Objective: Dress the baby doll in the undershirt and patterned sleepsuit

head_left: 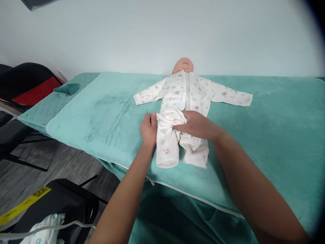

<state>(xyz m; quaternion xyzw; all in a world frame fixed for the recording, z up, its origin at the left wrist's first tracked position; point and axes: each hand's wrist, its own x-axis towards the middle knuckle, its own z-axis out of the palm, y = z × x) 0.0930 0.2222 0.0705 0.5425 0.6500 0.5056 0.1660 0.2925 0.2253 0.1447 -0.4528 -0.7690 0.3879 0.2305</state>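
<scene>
Bridging left grip (149, 129), right grip (195, 124): trousers (167, 145)

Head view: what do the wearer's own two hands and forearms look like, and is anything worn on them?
The left hand and right hand are ungloved, with no ring, watch or bracelet on the parts that show. The left forearm and right forearm show no sleeve or marking; clothing higher up is out of view.

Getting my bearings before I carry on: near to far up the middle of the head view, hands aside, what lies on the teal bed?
Small white printed cloth trousers, white printed long-sleeved top, bald pink doll's head.
</scene>
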